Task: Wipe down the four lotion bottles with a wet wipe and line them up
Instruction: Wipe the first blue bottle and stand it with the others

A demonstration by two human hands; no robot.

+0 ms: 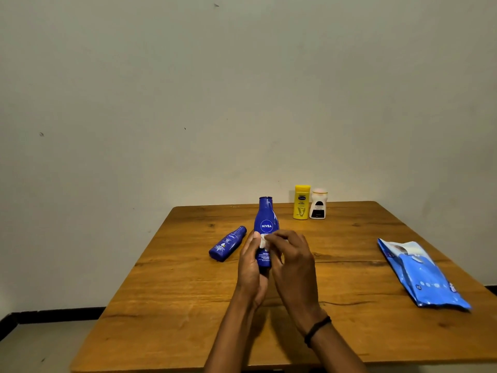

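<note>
My left hand (251, 267) grips the lower half of a large blue lotion bottle (266, 219), held upright above the table. My right hand (291, 257) presses a small white wet wipe (263, 241) against the bottle's front, just below its round logo. A smaller blue bottle (227, 244) lies on its side to the left of my hands. At the table's far edge a yellow bottle (301, 202) and a white bottle (318, 204) stand upright side by side.
A blue wet wipe pack (422, 273) lies flat near the right edge of the wooden table (188, 292). A plain wall rises just behind the table's far edge. Floor shows to the left.
</note>
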